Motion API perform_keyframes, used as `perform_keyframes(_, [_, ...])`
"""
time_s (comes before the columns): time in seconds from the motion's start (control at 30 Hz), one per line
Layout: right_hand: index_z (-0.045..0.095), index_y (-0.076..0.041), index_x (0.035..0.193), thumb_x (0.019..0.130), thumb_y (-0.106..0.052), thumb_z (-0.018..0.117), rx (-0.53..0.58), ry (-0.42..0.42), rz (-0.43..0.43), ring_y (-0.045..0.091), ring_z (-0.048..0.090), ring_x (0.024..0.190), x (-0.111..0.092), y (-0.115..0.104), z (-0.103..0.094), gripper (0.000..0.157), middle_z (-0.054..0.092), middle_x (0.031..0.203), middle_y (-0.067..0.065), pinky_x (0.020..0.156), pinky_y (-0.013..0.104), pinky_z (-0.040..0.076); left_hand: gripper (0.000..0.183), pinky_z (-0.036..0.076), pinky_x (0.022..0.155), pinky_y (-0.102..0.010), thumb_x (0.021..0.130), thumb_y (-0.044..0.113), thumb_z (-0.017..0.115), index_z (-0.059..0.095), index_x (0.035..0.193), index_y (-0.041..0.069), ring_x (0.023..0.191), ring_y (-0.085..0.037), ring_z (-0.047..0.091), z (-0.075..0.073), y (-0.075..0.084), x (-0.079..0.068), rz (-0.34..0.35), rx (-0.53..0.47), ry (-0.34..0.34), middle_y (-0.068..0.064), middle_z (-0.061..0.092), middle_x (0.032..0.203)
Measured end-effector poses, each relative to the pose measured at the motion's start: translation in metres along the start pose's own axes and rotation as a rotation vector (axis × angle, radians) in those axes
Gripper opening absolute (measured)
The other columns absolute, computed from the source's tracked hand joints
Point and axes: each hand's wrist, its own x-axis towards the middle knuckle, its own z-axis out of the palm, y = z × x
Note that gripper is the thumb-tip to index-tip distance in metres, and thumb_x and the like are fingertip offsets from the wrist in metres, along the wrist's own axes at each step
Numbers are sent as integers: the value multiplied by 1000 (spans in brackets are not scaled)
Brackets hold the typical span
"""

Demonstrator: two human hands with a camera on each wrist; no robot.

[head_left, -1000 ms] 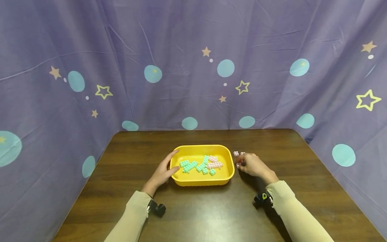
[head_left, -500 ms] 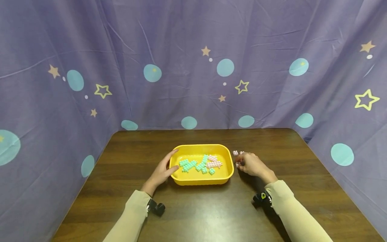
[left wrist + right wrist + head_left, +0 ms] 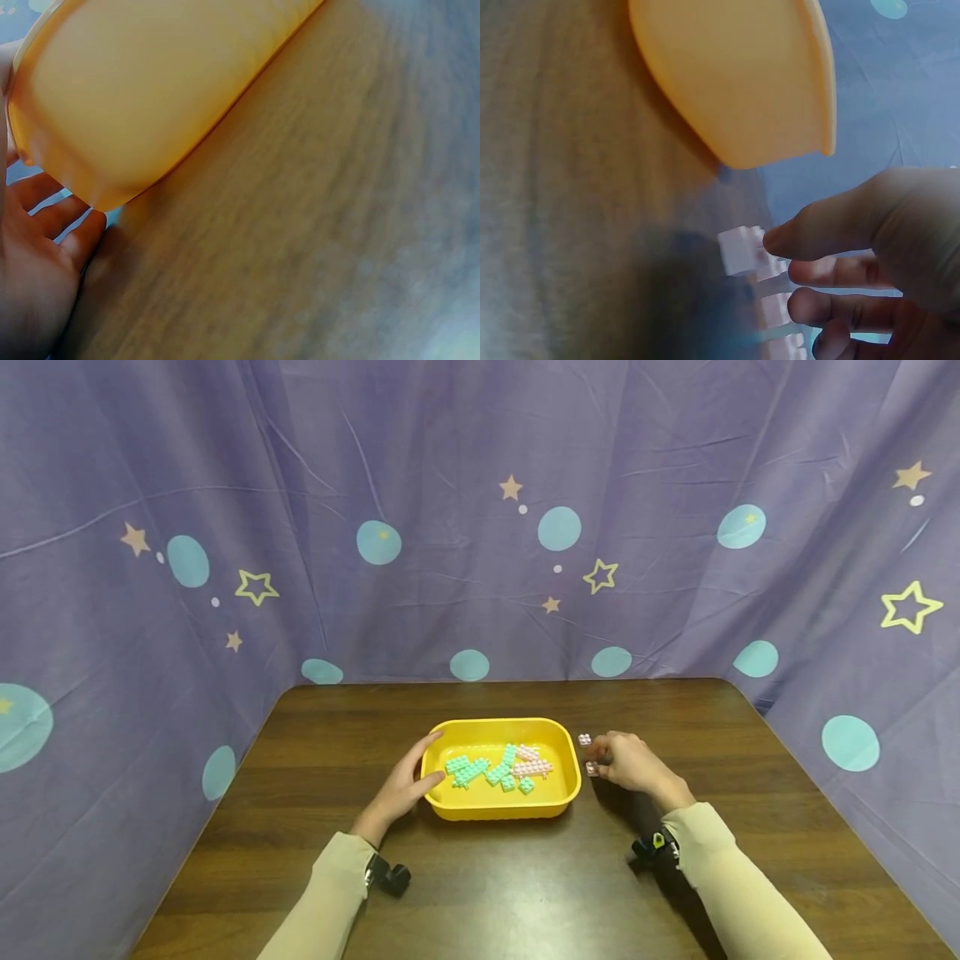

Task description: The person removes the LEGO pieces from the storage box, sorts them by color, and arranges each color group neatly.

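Observation:
A yellow tray [image 3: 495, 812] stands mid-table, with several mint green bricks [image 3: 471, 770] and pink bricks [image 3: 532, 767] lying in it. My left hand [image 3: 399, 792] grips the tray's left end, thumb over the rim; in the left wrist view its other fingers [image 3: 82, 232] lie at the outer wall. Right of the tray, my right hand [image 3: 633, 764] hovers by a row of small pink bricks. Its thumb tip is at or against the nearest small pink brick [image 3: 739, 251], its fingers apart from the thumb. Another small pink brick [image 3: 585, 740] lies farther back; the hand partly hides the row.
The brown wooden table [image 3: 495, 893] reaches to a purple curtain [image 3: 480, 593] printed with stars and dots, which hangs along the back and both sides. Each wrist carries a black camera [image 3: 393, 878].
My right hand has shifted slightly right and its thumb and fingers have spread, so the near small pink brick shows more. The left hand and tray stay put.

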Motion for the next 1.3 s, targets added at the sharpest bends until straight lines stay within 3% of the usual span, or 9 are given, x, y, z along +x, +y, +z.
perform_keyframes(0.07, [74, -11, 96, 74, -11, 78, -5, 12, 4, 17, 62, 75, 2, -2, -4, 22, 68, 83, 1, 68, 39, 52, 67, 50, 94, -42, 91, 4, 63, 30, 149, -5, 130, -52, 40, 0, 0, 0, -6, 5, -1, -29, 30, 153])
perform_keyframes(0.27, [73, -7, 97, 78, -12, 75, 29, 94, -32, 25, 65, 78, 13, -11, -16, 19, 70, 87, 7, 68, 38, 52, 67, 44, 96, -60, 92, 4, 63, 29, 149, -7, 131, -52, 38, 0, 0, 0, 6, -10, -4, -30, 29, 153])
perform_keyframes(0.43, [72, -8, 100, 80, -12, 73, 108, 121, -44, 22, 65, 77, 25, -23, -24, 21, 71, 90, 6, 67, 32, 52, 67, 43, 97, -61, 91, 2, 62, 29, 149, -6, 131, -52, 39, 0, 1, 1, -1, -8, 2, -30, 28, 153])
perform_keyframes(0.7, [72, -10, 103, 81, -13, 72, 111, 125, -102, 13, 60, 75, 41, -42, -27, 22, 69, 89, 1, 66, 29, 50, 67, 38, 104, -60, 91, 5, 63, 31, 149, -3, 136, -48, 36, -1, 3, 0, -37, 17, 11, -28, 28, 154])
perform_keyframes(0.9, [71, -9, 106, 81, -13, 74, 134, 89, -115, 20, 61, 74, 50, -51, -23, 25, 68, 87, 6, 62, 29, 48, 67, 38, 103, -61, 92, 6, 63, 30, 150, -3, 135, -49, 35, -2, 1, 0, -38, 11, 3, -28, 28, 154])
perform_keyframes(1.3, [71, -6, 108, 81, -13, 74, 138, 36, -151, 26, 65, 84, 62, -63, -10, 29, 71, 97, 12, 68, 32, 50, 68, 39, 102, -62, 91, 3, 63, 30, 149, -4, 134, -50, 36, -2, 2, 1, -16, 8, -2, -28, 29, 153])
